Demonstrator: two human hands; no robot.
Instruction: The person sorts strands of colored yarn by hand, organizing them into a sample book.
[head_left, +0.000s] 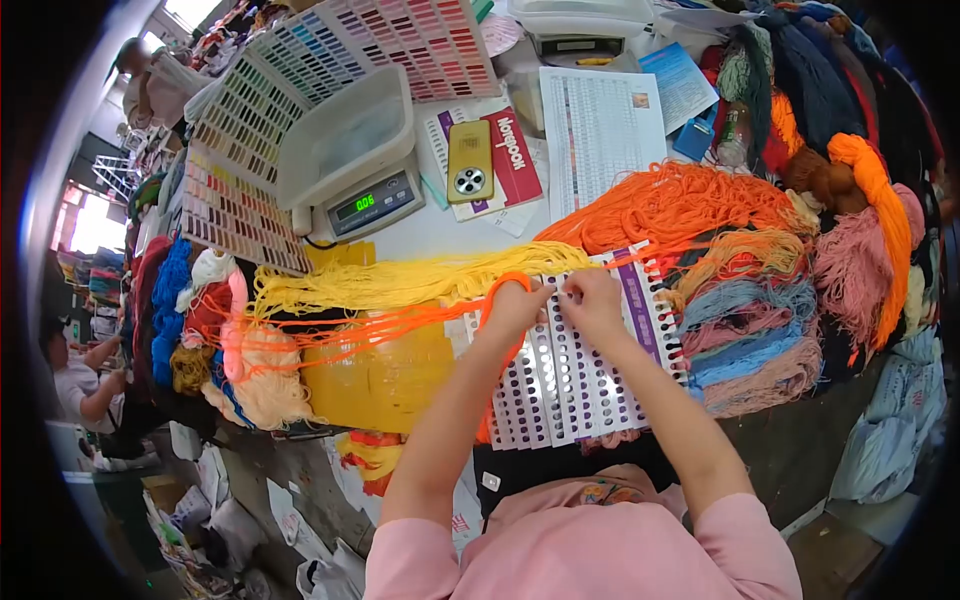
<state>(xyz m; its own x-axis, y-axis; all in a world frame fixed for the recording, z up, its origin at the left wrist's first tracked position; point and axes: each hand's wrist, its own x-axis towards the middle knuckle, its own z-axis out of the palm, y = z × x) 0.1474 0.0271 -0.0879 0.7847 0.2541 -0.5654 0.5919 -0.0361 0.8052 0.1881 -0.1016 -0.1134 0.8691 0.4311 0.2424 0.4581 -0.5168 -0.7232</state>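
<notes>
White punched cards [560,400] with rows of holes and a purple strip lie at the table's front edge. Over their upper part is my left hand [518,305], fingers pinched, with orange thread [400,325] looped round it and trailing left. Close beside it, my right hand [592,300] has its fingers bent together at the cards' top; what it pinches is too small to make out. A bundle of yellow thread [400,275] stretches behind my left hand. Behind my right hand is a heap of orange thread [680,205].
A scale [375,205] with a plastic tub [350,140] stands at the back left, beside colour charts [240,135]. A phone [470,160] rests on a notebook [515,165]. Coloured skeins [755,330] lie at the right. Two people [85,385] are at the far left.
</notes>
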